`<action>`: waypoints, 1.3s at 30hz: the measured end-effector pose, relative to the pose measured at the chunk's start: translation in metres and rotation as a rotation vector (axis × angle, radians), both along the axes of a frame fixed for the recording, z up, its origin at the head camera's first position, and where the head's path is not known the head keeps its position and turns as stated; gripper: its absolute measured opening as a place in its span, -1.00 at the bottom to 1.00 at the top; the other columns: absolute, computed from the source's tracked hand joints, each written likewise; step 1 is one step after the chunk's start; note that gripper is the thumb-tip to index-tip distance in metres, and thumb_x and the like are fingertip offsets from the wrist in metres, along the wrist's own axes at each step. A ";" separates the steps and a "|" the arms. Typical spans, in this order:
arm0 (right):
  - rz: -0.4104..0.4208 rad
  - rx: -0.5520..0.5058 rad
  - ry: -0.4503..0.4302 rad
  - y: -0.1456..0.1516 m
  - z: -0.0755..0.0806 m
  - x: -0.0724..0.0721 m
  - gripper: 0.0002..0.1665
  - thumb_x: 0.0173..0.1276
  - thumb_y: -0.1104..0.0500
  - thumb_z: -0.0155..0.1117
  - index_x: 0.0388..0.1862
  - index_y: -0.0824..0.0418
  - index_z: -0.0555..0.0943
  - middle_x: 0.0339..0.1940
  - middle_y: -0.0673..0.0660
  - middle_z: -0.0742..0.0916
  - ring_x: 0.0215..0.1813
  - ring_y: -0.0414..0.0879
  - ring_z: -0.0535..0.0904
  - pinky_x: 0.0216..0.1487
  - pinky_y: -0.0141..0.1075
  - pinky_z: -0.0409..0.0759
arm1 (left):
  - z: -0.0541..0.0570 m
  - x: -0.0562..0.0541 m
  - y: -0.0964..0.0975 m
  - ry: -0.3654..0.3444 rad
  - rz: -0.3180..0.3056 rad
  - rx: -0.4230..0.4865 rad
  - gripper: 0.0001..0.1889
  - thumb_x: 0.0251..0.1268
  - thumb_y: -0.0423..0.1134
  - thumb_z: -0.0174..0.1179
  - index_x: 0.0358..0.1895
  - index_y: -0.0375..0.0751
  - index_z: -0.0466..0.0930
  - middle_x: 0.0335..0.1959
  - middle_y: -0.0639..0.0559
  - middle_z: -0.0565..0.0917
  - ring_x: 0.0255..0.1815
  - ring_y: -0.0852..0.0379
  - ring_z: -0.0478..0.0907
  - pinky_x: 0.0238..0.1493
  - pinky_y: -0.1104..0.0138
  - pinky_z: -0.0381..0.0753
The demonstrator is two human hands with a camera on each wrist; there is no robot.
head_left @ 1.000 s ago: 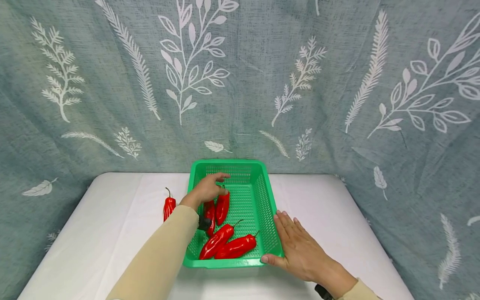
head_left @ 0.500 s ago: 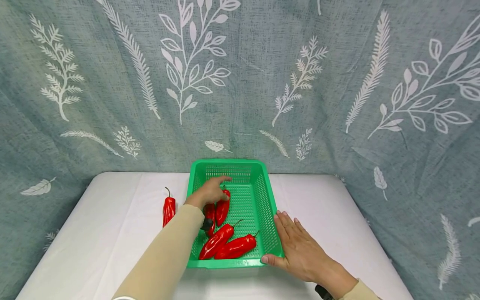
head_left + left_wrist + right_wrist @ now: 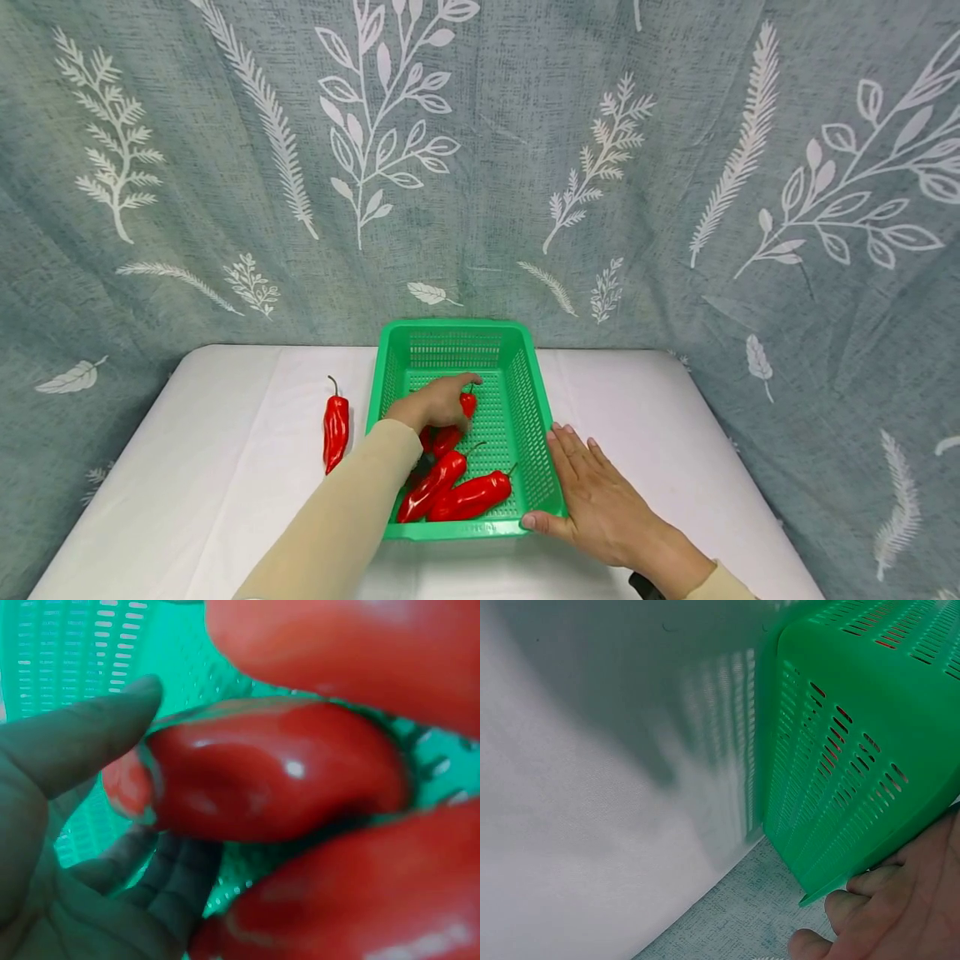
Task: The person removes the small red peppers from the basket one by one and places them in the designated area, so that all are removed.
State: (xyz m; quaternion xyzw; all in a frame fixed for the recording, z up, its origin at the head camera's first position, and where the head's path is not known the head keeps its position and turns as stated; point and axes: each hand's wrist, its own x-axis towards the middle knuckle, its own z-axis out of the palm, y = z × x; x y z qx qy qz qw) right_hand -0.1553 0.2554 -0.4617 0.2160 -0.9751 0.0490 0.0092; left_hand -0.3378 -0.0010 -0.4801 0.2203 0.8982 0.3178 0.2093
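Observation:
My left hand [image 3: 435,402] reaches into a green perforated basket [image 3: 457,323] and grips a red pepper [image 3: 277,772] near its stem end. In the left wrist view the thumb lies along one side, with fingers on the other. From the head, that pepper is partly hidden by the hand. Two more red peppers, one slanting [image 3: 435,486] and one nearly level [image 3: 472,497], lie at the basket's near end. Another inside is mostly covered by my left wrist. My right hand [image 3: 600,504] lies flat along the basket's right side, thumb on the near rim.
One red pepper [image 3: 336,429] lies on the white table [image 3: 247,467], left of the basket. Beyond the table's far edge hangs a grey-green cloth [image 3: 480,167] with white leaf prints. My left forearm crosses the basket's left wall.
My left hand has moved right and nearer, now gripping a pepper whose stem end has shifted rightward. The basket's near left corner has slid slightly right. My right hand stays in place.

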 end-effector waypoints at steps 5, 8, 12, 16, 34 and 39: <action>0.000 -0.005 -0.004 -0.001 0.001 0.000 0.32 0.43 -0.61 0.01 0.70 0.39 0.08 0.74 0.31 0.20 0.76 0.22 0.04 0.67 0.20 0.15 | 0.002 0.002 0.000 -0.040 0.002 -0.025 -0.12 0.18 -0.39 0.50 0.59 0.05 0.36 0.37 -0.11 0.57 0.15 -0.04 0.54 0.06 0.09 0.69; -0.001 -0.005 0.000 -0.002 0.001 0.001 0.32 0.43 -0.61 0.01 0.70 0.39 0.08 0.73 0.31 0.20 0.75 0.22 0.05 0.67 0.20 0.15 | 0.002 0.002 -0.001 -0.067 0.003 -0.006 -0.17 0.20 -0.38 0.48 0.56 0.07 0.40 0.22 -0.09 0.61 0.04 -0.01 0.55 -0.09 0.16 0.69; -0.002 0.004 0.004 -0.002 0.001 0.001 0.32 0.44 -0.61 0.00 0.70 0.40 0.09 0.73 0.32 0.22 0.75 0.22 0.05 0.66 0.21 0.16 | 0.004 0.002 -0.001 -0.061 -0.010 0.068 -0.22 0.25 -0.37 0.45 0.55 0.04 0.40 0.21 -0.13 0.63 0.05 -0.01 0.59 -0.06 0.19 0.68; -0.002 0.004 0.009 -0.002 0.001 0.000 0.32 0.44 -0.61 0.00 0.70 0.40 0.09 0.73 0.32 0.22 0.75 0.23 0.07 0.65 0.21 0.17 | 0.005 0.001 -0.001 -0.028 -0.015 0.141 -0.23 0.30 -0.35 0.43 0.57 0.03 0.37 0.30 -0.17 0.58 0.13 -0.04 0.60 0.01 0.17 0.70; -0.006 0.007 0.016 -0.003 -0.001 0.000 0.32 0.43 -0.61 -0.01 0.69 0.41 0.12 0.72 0.32 0.24 0.74 0.24 0.10 0.64 0.23 0.19 | 0.018 0.014 -0.013 -0.012 0.100 0.383 -0.37 0.35 -0.38 0.37 0.43 -0.06 0.35 0.18 -0.22 0.61 -0.04 -0.05 0.69 -0.10 0.18 0.76; -0.008 -0.002 0.014 -0.003 0.000 0.000 0.31 0.44 -0.61 0.01 0.69 0.40 0.11 0.72 0.32 0.23 0.74 0.24 0.09 0.64 0.24 0.19 | 0.025 0.019 -0.022 -0.044 0.123 0.452 -0.31 0.32 -0.41 0.30 0.48 -0.10 0.27 0.23 -0.23 0.58 0.06 -0.11 0.69 -0.08 0.16 0.75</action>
